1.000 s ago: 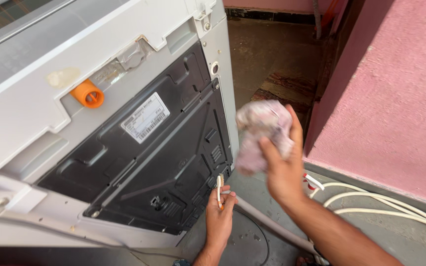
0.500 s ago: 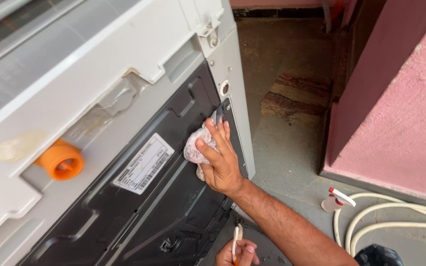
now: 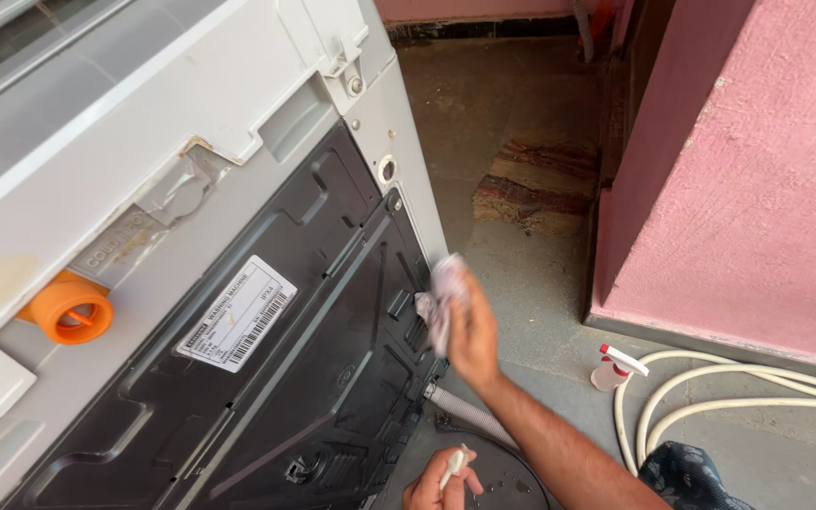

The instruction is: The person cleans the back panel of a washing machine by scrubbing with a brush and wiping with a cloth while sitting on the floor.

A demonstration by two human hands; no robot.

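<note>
pink wall (image 3: 757, 179), grey concrete floor (image 3: 512, 104)

right hand (image 3: 472, 326) motion-blurred, left hand (image 3: 438, 484) cut off by bottom edge

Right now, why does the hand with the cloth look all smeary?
In the head view, the right hand and its crumpled pale cloth are motion-blurred, while the black ribbed back panel, orange round cap and left hand stay sharp; daylight is soft, with the brightest patch on the pink wall.
</note>
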